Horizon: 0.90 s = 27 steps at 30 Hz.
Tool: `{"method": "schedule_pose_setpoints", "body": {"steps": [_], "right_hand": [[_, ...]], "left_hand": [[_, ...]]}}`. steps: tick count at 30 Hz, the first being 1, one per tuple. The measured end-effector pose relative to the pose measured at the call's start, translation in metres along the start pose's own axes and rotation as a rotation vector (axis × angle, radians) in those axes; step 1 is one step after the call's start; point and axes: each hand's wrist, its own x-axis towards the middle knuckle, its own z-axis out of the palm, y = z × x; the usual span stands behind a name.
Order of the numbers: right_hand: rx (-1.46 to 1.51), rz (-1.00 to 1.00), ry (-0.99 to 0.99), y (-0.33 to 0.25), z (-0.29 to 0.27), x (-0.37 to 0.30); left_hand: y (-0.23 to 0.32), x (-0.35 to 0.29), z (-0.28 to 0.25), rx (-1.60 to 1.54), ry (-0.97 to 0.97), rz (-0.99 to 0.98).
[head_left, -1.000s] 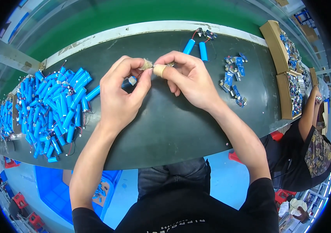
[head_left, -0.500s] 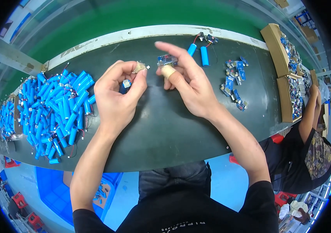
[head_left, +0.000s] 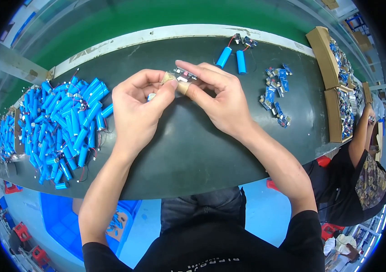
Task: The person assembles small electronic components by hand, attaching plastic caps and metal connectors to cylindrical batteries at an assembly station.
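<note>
My left hand [head_left: 135, 102] is closed around a blue cylindrical battery [head_left: 151, 96], mostly hidden in the palm with only its end showing. Its thumb and a tan-wrapped fingertip pinch together; the battery's small plug is hidden there. My right hand [head_left: 224, 99] grips a small circuit board [head_left: 186, 74] between its fingers and a thumb with a tan wrap. The board meets the left fingertips above the middle of the dark green table [head_left: 193, 154]. Beyond the right hand lie two batteries [head_left: 223, 57] wired to small boards [head_left: 249, 42].
A large heap of blue batteries [head_left: 66, 122] with wires covers the table's left. Several loose circuit boards [head_left: 276, 86] lie to the right. Cardboard boxes of boards [head_left: 335, 115] stand at the right edge, where another person [head_left: 356, 177] works. A blue bin [head_left: 61, 222] sits below the table.
My right hand has moved left with the circuit board, bringing it against the left fingertips. The board has turned, and the right index finger now lies along it.
</note>
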Motion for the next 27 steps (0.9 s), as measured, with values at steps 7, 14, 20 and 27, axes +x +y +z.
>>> {"method": "schedule_pose_setpoints", "body": {"steps": [7,14,20,27], "right_hand": [[-0.179,-0.198,0.026,0.0,0.011,-0.002],[-0.227,-0.259,0.101,0.0,0.013,-0.001],[-0.251,-0.257,0.1,0.001,0.013,0.0],[-0.366,-0.326,0.128,0.003,0.013,0.001]], "left_hand": [[-0.006,-0.001,-0.001,-0.115,0.01,-0.046],[-0.006,0.0,0.004,-0.251,0.016,-0.097],[-0.006,-0.001,0.003,-0.266,0.027,-0.111],[-0.009,-0.003,0.007,0.053,0.129,0.071]]}}
